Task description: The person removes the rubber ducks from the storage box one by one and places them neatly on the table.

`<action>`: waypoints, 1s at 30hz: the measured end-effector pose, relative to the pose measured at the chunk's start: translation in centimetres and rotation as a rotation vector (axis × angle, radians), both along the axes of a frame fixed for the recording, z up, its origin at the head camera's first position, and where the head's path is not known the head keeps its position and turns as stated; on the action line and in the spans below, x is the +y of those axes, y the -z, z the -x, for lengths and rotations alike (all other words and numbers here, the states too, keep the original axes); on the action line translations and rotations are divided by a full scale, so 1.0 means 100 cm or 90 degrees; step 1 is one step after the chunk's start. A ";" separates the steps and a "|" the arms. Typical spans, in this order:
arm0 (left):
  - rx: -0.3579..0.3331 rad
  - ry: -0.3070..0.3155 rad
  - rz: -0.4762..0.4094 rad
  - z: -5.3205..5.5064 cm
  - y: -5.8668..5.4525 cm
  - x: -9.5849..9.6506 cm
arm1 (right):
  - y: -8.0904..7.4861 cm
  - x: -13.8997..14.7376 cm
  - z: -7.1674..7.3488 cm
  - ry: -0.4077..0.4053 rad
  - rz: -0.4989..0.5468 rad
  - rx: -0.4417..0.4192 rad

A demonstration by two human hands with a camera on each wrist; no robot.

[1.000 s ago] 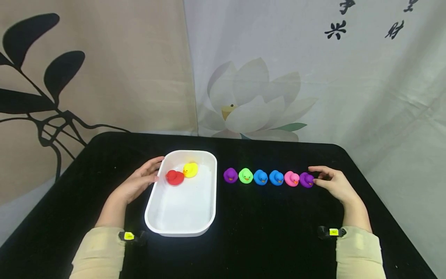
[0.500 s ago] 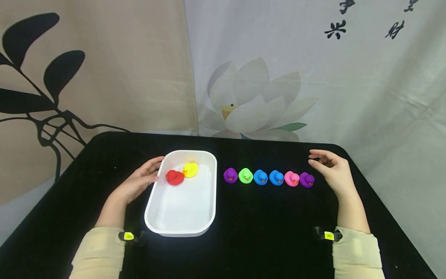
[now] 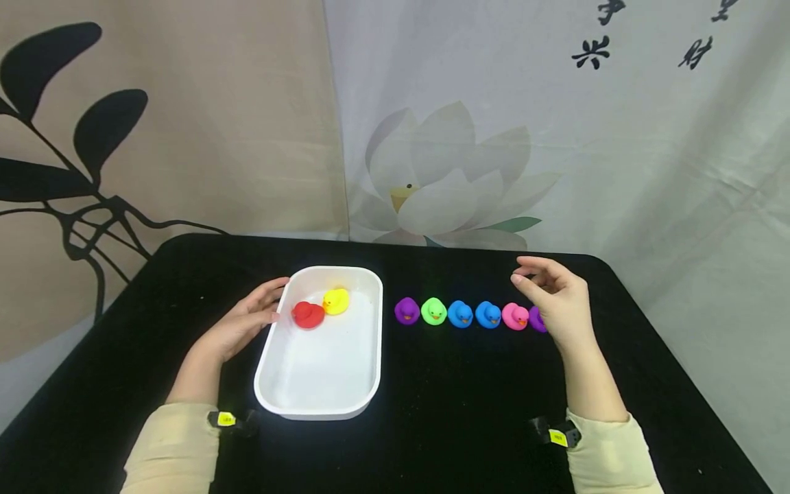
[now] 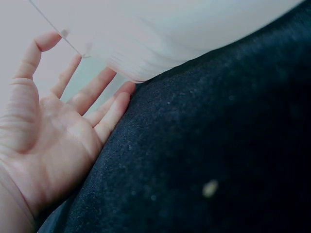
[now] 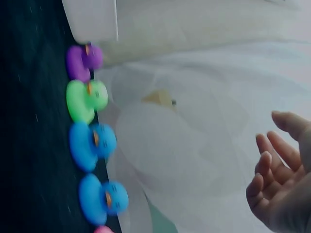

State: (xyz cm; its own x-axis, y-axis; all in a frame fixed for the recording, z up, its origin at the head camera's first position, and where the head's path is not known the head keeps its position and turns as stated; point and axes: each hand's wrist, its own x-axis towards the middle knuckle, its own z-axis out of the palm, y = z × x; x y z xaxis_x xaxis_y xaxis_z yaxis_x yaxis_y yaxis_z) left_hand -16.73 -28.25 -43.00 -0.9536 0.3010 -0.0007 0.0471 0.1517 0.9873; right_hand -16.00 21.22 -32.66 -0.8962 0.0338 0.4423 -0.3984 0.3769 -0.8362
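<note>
A white tray (image 3: pixel 317 370) stands on the black table, with a red rubber duck (image 3: pixel 308 315) and a yellow rubber duck (image 3: pixel 336 301) inside near its far end. My left hand (image 3: pixel 237 326) touches the tray's left side, its fingers extended along the wall in the left wrist view. Over the right end of a duck row, my right hand (image 3: pixel 558 302) is raised, loosely bent and holding nothing. From left to right run a purple duck (image 3: pixel 407 311), a green duck (image 3: pixel 434 311), two blue ducks (image 3: pixel 460 314), a pink duck (image 3: pixel 515 316) and a purple duck (image 3: pixel 537 320) partly hidden by my right hand.
The black table (image 3: pixel 444 425) has its far edge just behind the tray and the ducks. Beyond it hangs a pale backdrop cloth (image 3: pixel 247 123) printed with a lotus, dark leaves and characters.
My right hand has released the rightmost purple duck, lifted, and moved left above the row's right end. The left hand and the tray keep their places; the head view has shifted slightly.
</note>
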 end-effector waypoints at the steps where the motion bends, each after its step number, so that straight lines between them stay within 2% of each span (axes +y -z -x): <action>1: 0.000 0.000 0.000 0.000 0.000 0.000 | -0.001 -0.005 -0.002 -0.004 0.009 0.003; 7: -0.002 -0.004 0.001 -0.001 0.000 -0.001 | -0.014 -0.036 -0.020 -0.036 0.044 0.015; 11: -0.003 -0.003 -0.005 0.000 0.000 0.000 | -0.013 -0.051 -0.026 -0.075 0.057 0.004; 21: -0.003 -0.001 -0.007 0.000 0.000 -0.001 | 0.008 -0.082 -0.032 -0.171 0.042 -0.006; 30: -0.002 0.002 -0.011 0.001 0.002 -0.002 | 0.018 -0.114 -0.038 -0.208 -0.030 -0.018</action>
State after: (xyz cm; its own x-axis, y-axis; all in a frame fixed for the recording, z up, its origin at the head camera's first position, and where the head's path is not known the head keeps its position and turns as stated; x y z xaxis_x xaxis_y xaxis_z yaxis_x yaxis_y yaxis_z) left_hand -16.86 -28.46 -43.15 -0.9526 0.3042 0.0015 0.0446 0.1348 0.9899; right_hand -12.23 9.84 -34.48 -0.8682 -0.2776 0.4113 -0.4816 0.2711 -0.8334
